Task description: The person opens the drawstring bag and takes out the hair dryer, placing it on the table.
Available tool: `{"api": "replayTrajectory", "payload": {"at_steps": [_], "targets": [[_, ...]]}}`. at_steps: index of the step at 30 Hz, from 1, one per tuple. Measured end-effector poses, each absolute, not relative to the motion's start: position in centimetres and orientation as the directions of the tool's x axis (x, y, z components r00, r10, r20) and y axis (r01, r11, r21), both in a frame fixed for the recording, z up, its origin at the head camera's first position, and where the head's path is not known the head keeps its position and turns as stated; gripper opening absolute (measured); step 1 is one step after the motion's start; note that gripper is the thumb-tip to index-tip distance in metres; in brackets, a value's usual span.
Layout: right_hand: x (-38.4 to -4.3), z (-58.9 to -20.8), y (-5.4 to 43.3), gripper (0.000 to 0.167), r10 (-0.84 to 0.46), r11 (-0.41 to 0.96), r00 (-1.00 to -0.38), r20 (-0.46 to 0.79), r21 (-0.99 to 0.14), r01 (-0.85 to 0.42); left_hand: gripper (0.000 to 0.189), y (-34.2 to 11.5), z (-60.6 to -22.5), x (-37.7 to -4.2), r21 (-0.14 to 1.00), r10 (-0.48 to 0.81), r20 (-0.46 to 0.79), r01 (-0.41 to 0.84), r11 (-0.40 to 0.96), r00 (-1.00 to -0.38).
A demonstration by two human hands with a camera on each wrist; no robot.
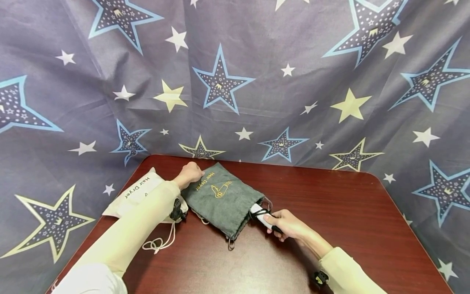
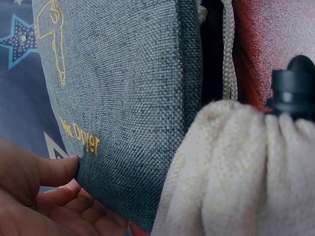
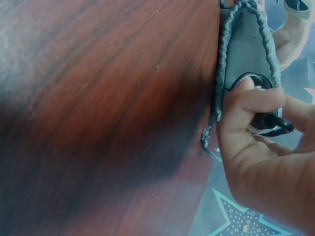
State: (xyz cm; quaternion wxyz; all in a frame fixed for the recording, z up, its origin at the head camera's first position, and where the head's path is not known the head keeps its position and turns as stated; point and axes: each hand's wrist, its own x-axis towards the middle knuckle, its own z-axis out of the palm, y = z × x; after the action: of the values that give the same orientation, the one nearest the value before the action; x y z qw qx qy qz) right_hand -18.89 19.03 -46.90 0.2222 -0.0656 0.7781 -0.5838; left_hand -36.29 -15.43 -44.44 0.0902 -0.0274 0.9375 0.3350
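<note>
A grey drawstring bag (image 1: 227,204) with yellow "Hair Dryer" lettering lies on the table, its mouth towards the right. My left hand (image 1: 189,173) pinches its closed far-left end; in the left wrist view the thumb (image 2: 59,170) is on the printed side and the fingers are beneath. At the mouth, my right hand (image 1: 288,224) grips the white handle of a hair dryer (image 1: 260,215) with black cord wound round it. The bag hides the dryer's other end. In the right wrist view, a braided drawstring (image 3: 222,73) edges the mouth around the handle.
A cream drawstring bag (image 1: 137,188) marked "Hair Dryer" lies left of the grey one, partly under my left forearm. Its white cord (image 1: 161,243) trails on the dark red wooden table (image 1: 330,200). A star-patterned cloth (image 1: 257,118) hangs behind the table.
</note>
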Motion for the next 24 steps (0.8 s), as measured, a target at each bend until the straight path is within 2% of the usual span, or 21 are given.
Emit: {"api": "replayTrajectory", "payload": {"at_steps": [8, 14, 20, 24], "targets": [[-18.65, -46.64, 19.31, 0.038, -0.357, 0.310, -0.893, -0.275, -0.936, 0.164, 0.038, -15.40, -44.39, -36.42, 0.618, 0.010, -0.184, -0.108, 0.779, -0.983], [-18.47, -46.52, 19.54, 0.038, -0.360, 0.307, -0.892, -0.274, -0.938, 0.165, 0.043, -15.43, -44.46, -36.43, 0.628, 0.009, -0.209, -0.127, 0.768, -0.978], [-18.26, -46.54, 19.69, 0.037, -0.360, 0.304, -0.894, -0.266, -0.940, 0.157, 0.036, -15.37, -44.31, -36.30, 0.619, 0.009, -0.199, -0.118, 0.776, -0.980], [-18.15, -46.68, 19.74, 0.037, -0.362, 0.294, -0.893, -0.267, -0.942, 0.162, 0.044, -15.31, -44.45, -36.56, 0.619, 0.009, -0.223, -0.134, 0.774, -0.975]]}}
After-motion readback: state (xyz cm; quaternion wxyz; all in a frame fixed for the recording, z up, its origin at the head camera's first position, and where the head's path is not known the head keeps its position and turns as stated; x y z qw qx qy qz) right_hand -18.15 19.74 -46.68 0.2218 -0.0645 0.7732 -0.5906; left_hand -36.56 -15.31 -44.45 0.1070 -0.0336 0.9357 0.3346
